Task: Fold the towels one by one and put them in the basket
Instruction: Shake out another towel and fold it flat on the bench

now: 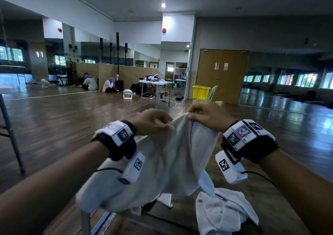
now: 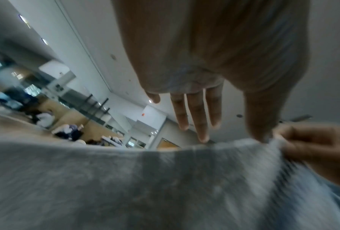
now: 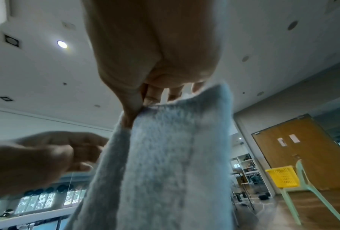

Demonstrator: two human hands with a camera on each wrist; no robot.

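Note:
I hold a pale grey towel (image 1: 171, 162) up in front of me. My right hand (image 1: 207, 115) pinches its top edge between thumb and fingers, seen close in the right wrist view (image 3: 139, 107). My left hand (image 1: 153, 121) is just left of it. In the left wrist view its fingers (image 2: 200, 109) are stretched out and only the thumb tip touches the towel's edge (image 2: 145, 186). The towel (image 3: 175, 155) hangs down and drapes under my left forearm. A yellow basket (image 1: 201, 92) (image 3: 283, 177) stands on a green chair (image 1: 213, 92) far ahead.
A second crumpled towel (image 1: 221, 215) lies at the lower right below my hands. A metal table leg (image 1: 10, 135) stands at the left. Wooden floor stretches to the chair. People sit on the floor (image 1: 110, 86) by a white table (image 1: 155, 82) at the back.

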